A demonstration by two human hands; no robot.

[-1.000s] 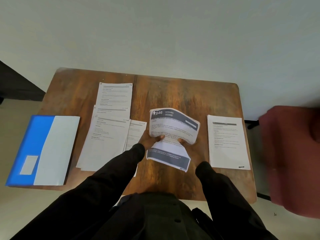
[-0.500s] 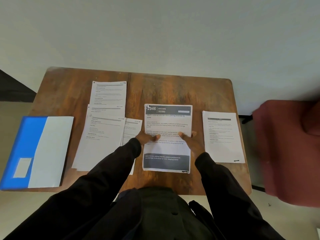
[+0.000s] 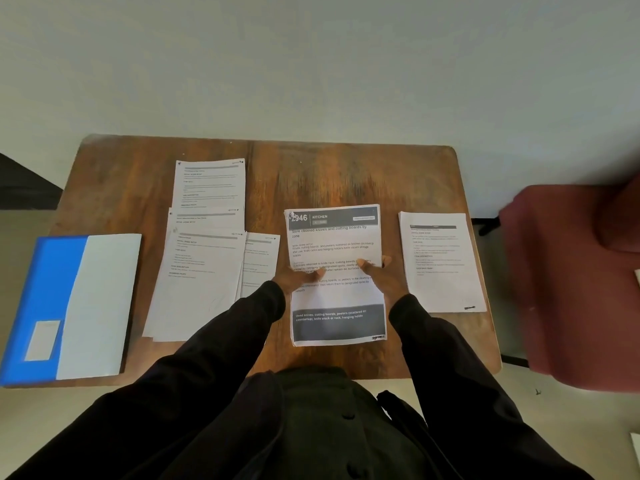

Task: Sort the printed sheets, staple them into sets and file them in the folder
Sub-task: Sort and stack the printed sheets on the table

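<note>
- Formerly curled, kitchen sheet [image 3: 332,244] now lies flat on tabletop [image 3: 329,174].
- Left hand [image 3: 294,278] and right hand [image 3: 384,282] press it, fingers outstretched.
- Light, floppy: lift by both side edges.

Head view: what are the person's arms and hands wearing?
Long black sleeves cover both arms to the wrists: left sleeve, right sleeve. The left hand and right hand are bare, without gloves; no ring or watch shows.

Txt on R sheet [image 3: 441,261] unreadable; red chair [image 3: 571,282] blurred, cropped.
</note>
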